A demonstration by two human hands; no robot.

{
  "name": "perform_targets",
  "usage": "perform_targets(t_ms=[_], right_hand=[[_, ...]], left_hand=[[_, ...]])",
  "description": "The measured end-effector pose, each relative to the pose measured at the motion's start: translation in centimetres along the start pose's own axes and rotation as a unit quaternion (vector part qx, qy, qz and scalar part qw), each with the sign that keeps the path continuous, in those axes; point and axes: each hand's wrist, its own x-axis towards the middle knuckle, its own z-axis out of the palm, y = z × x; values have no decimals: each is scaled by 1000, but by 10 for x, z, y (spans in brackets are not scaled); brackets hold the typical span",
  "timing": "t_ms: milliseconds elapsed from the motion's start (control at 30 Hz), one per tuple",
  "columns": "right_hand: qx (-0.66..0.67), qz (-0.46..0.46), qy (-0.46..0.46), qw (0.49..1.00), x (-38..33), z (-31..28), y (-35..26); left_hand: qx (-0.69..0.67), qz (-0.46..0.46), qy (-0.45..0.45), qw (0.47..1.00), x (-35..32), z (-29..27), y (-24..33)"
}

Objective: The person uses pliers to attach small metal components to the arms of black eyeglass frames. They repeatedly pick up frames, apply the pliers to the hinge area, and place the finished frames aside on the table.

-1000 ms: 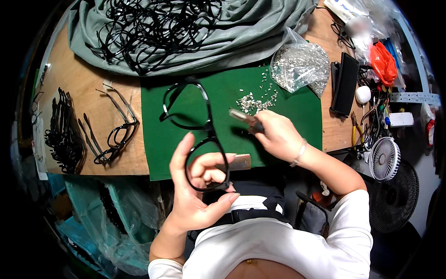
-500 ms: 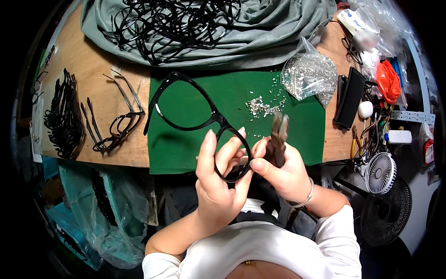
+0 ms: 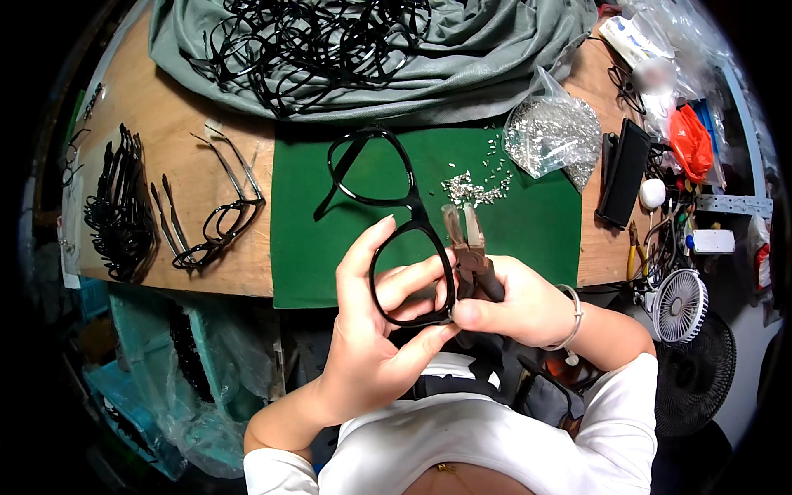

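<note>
My left hand [image 3: 367, 338] grips a black eyeglass frame [image 3: 415, 213] by its lower rim, with fingers passing behind and through the lens opening. The frame's other rim and a folded-back temple stretch away over the green mat [image 3: 309, 264]. In my right hand [image 3: 528, 305] is a pair of pliers [image 3: 472, 260], jaws up and slightly parted, nothing visible between them. My right thumb meets the frame's near corner beside my left thumb; what lies between the thumbs is hidden. Beyond the pliers' tips lies a scatter of small silvery metal pieces [image 3: 476, 190].
A clear bag [image 3: 551, 136] of silvery pieces lies at the mat's far right corner. Black frames are heaped on grey cloth [image 3: 462, 82] at the back. Stacked frames [image 3: 120, 219] and a few glasses [image 3: 221, 231] sit left. A black case [image 3: 623, 173] and white fan [image 3: 680, 305] are right.
The eyeglass frame has turned more upright, its far rim swinging rightward. My right hand has lowered the pliers and tilted them left, bringing both jaws into view.
</note>
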Motion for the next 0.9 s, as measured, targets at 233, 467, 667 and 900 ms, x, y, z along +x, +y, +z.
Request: perform_targets(t_ms=[233,467,667,900], right_hand=[[-302,36,-66,950,-18,-14,-9],[-396,56,-131,907,-8,-8,-21],[-526,-6,-20,850,-7,-4,-8],[-372,33,-73,925,-10,-24,-10]], left_hand=[[-52,-34,29,998,-6,-12,15],[-28,-33,-28,999,-3,-13,14],[-10,-58,-20,998,0,-8,8],[-6,-90,-3,996,5,-4,11]])
